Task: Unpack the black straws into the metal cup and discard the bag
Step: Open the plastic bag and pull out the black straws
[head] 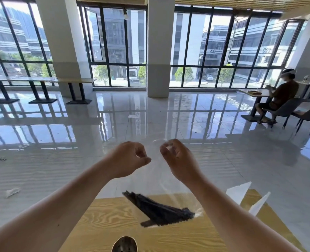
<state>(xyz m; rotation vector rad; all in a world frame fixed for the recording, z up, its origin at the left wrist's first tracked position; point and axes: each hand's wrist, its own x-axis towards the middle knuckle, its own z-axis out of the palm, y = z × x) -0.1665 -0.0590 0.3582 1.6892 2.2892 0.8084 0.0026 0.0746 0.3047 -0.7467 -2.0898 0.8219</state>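
Both my hands are raised in front of me, pinching the top edge of a clear plastic bag (pixel 156 177). My left hand (pixel 130 159) grips the left side of the bag's mouth and my right hand (pixel 177 157) grips the right side. A bundle of black straws (pixel 159 210) lies slanted inside the bag's bottom, hanging above the wooden table (pixel 103 224). The metal cup (pixel 124 244) stands at the table's near edge, directly below, only its rim showing.
Two white paper pieces (pixel 241 191) lie at the table's right side. Glossy tiled floor stretches ahead with scraps of litter (pixel 12 192). A seated person (pixel 279 95) is at a table far right. Empty tables (pixel 72 80) line the windows.
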